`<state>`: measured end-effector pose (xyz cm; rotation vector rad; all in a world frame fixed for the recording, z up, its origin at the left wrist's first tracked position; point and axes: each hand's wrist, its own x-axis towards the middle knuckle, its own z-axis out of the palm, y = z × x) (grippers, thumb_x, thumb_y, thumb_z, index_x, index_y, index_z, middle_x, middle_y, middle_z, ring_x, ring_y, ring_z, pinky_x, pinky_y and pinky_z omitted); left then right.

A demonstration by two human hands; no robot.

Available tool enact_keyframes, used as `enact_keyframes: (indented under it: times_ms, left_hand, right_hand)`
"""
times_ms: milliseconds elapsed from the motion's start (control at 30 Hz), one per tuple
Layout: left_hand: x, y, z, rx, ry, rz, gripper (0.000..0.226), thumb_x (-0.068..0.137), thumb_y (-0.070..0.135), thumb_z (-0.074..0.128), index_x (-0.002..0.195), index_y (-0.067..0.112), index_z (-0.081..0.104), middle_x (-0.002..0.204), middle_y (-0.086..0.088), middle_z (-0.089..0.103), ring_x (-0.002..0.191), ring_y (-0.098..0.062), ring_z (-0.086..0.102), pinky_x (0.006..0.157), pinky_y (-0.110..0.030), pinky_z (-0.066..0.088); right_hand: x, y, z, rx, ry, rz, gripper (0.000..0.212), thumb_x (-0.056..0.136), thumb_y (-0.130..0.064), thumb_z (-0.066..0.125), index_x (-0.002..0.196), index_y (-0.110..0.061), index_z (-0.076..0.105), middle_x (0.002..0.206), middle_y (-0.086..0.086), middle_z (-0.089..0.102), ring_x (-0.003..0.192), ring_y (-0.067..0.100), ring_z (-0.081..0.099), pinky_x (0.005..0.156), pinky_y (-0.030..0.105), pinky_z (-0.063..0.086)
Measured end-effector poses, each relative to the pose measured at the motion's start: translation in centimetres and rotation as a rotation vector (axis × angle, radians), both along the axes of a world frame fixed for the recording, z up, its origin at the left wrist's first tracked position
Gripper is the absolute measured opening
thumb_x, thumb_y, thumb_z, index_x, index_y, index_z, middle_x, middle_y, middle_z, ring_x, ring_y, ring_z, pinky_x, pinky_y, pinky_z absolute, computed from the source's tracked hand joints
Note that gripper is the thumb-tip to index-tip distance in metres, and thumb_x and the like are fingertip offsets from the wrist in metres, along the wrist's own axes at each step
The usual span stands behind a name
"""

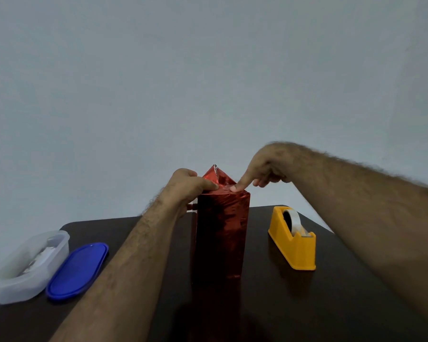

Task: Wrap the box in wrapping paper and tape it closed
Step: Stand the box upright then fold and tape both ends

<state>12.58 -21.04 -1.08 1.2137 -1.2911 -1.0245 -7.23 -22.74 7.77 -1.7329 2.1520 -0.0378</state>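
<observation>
Right now the tall box in shiny red wrapping paper stands on its end in the middle of the dark brown table. Its long sides are all covered. Only the top end is not shut yet. One pointed flap of red paper sticks up at the back of the top.

I think the person is closing the top end. A small piece of clear tape seems to sit on the top fold, but it is hard to see. Next, the pointed flap needs to be pushed down flat and taped, so a new strip must come from the yellow plastic tape holder, which stands near the box on its right side.

The left hand reaches over the top left edge. Its fingers curl around the edge and its thumb presses the paper, so it is holding the box steady. The right hand comes down from above. Its pointer finger is straight and presses on the fold, and the other fingers are loosely bent and hold nothing.

Far to the left sit a see-through plastic tub with something white in it, and just beside it a blue oval lid.
</observation>
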Motion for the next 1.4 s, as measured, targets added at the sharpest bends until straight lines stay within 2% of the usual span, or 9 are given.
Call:
enact_keyframes:
  times_ms: [167,267,433,700,800,900,1067,1267,1400]
  left_hand:
    - [-0.2,0.3,0.1,-0.005,0.014,0.001,0.068,0.080,0.009,0.087,0.138,0.011,0.052,0.124,-0.009,0.061,0.100,-0.018,0.064,0.061,-0.031,0.053]
    - [0.0,0.2,0.1,0.003,0.019,-0.005,0.066,0.081,0.007,0.087,0.137,0.011,0.052,0.119,-0.008,0.062,0.096,-0.016,0.064,0.061,-0.032,0.052]
    - [0.0,0.2,0.1,-0.001,0.021,0.000,0.064,0.080,0.009,0.087,0.133,0.013,0.051,0.120,-0.008,0.062,0.095,-0.017,0.065,0.062,-0.032,0.053]
    - [-0.1,0.3,0.0,-0.012,-0.005,-0.008,0.046,0.078,0.010,0.087,0.110,0.017,0.055,0.121,-0.009,0.065,0.101,-0.018,0.067,0.062,-0.031,0.054]
    - [0.1,0.1,0.0,-0.008,0.004,0.000,0.040,0.080,0.007,0.086,0.104,0.018,0.056,0.118,-0.009,0.066,0.093,-0.017,0.066,0.064,-0.032,0.055]
    - [0.3,0.1,0.1,0.004,0.030,0.009,0.057,0.080,0.007,0.087,0.128,0.012,0.055,0.119,-0.009,0.064,0.091,-0.016,0.065,0.064,-0.033,0.054]
    - [0.0,0.3,0.1,0.001,0.025,-0.005,0.065,0.080,0.008,0.087,0.135,0.010,0.053,0.119,-0.006,0.062,0.096,-0.015,0.064,0.063,-0.032,0.051]
    - [0.2,0.1,0.0,0.011,0.000,0.010,0.033,0.082,0.005,0.085,0.090,0.016,0.055,0.100,-0.007,0.065,0.087,-0.018,0.064,0.068,-0.034,0.055]
    - [0.4,0.1,0.0,0.030,-0.022,0.008,0.026,0.082,0.013,0.087,0.095,0.011,0.065,0.095,-0.007,0.072,0.083,-0.019,0.069,0.072,-0.035,0.058]
  right_hand:
    - [-2.0,-0.7,-2.4,0.022,-0.308,-0.158,0.063,0.071,-0.053,0.093,0.118,-0.013,0.078,0.096,-0.003,0.077,0.082,0.017,0.066,0.072,0.031,0.048]
    - [-1.9,-0.8,-3.0,-0.054,-0.456,-0.122,0.049,0.084,-0.052,0.085,0.115,-0.015,0.077,0.094,-0.006,0.077,0.087,0.014,0.070,0.081,0.034,0.051]
    - [-0.5,0.2,-3.2,-0.036,-0.565,0.019,0.076,0.060,-0.064,0.091,0.118,-0.018,0.076,0.111,-0.003,0.077,0.106,0.018,0.072,0.101,0.048,0.052]
    - [-0.4,-0.3,-5.0,-0.044,-0.699,-0.052,0.016,0.087,-0.032,0.084,0.094,-0.021,0.075,0.080,-0.011,0.073,0.096,0.017,0.070,0.106,0.059,0.044]
    - [-0.3,-0.3,-5.5,-0.074,-0.753,-0.033,0.018,0.095,-0.031,0.076,0.108,-0.019,0.075,0.094,-0.009,0.073,0.100,0.017,0.069,0.106,0.062,0.043]
    - [-0.7,-0.4,-6.5,-0.099,-0.832,0.025,0.031,0.101,-0.050,0.065,0.106,-0.021,0.074,0.103,-0.007,0.076,0.105,0.016,0.070,0.102,0.059,0.046]
    - [-1.5,-0.3,-7.8,-0.121,-0.864,0.012,0.045,0.086,-0.052,0.082,0.120,-0.022,0.078,0.123,-0.003,0.073,0.115,0.020,0.065,0.102,0.061,0.046]
    - [-1.1,-0.3,-9.0,-0.280,-0.910,0.037,0.029,0.103,-0.045,0.064,0.110,-0.020,0.077,0.102,-0.004,0.078,0.105,0.016,0.069,0.096,0.051,0.050]
    - [-1.1,0.2,-10.2,-0.380,-0.987,0.012,0.030,0.107,-0.038,0.054,0.103,-0.021,0.079,0.082,-0.010,0.075,0.089,0.013,0.069,0.084,0.042,0.048]
